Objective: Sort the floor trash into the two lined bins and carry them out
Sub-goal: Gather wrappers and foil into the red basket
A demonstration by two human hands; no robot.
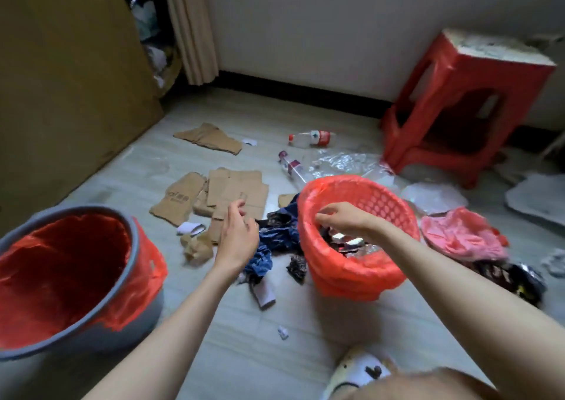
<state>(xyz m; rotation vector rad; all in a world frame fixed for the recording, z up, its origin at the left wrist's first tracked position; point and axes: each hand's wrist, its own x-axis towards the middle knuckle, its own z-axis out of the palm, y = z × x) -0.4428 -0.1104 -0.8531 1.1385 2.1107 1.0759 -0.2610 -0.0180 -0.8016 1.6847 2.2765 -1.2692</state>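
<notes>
Sorting step, mid-task; floor trash only partly cleared. Red basket (pixel 382 204), lined in red film, lower right of centre, tilted toward the viewer, already part-filled with dark wrappers and scraps. Right hand (pixel 342 219) over its near rim, fingers curled downward and loosely together; whether pinching a scrap or just released, cannot tell, fingertips blurred. Left hand (pixel 240 234) at centre frame, over the edge of the cardboard (pixel 235 188), fingers relaxed and slightly apart, gripping nothing visible. Grey bin (pixel 76 335), red-lined, lower left, seemingly empty. Still on the floor: flattened cardboard pieces at centre and upper centre; crumpled blue wrapper (pixel 275 234) and dark scraps just beside the basket's left side; white sock-like piece (pixel 189 228) below the cardboard; two plastic bottles (pixel 312 138) upper centre; clear film (pixel 345 161) behind the basket; pink bag (pixel 461 234) at right. Red stool (pixel 464 100) upper right, not part of the job. Advised handling, as judgement: soft wrappers nearest the basket gathered first, several per grasp; release made low inside the liner, away from the rim, to avoid dragging the film off; basket steadied against tipping; cardboard and bottles probably kept for the grey bin, stacked flat before lifting; liner edges checked before either bin carried out.
</notes>
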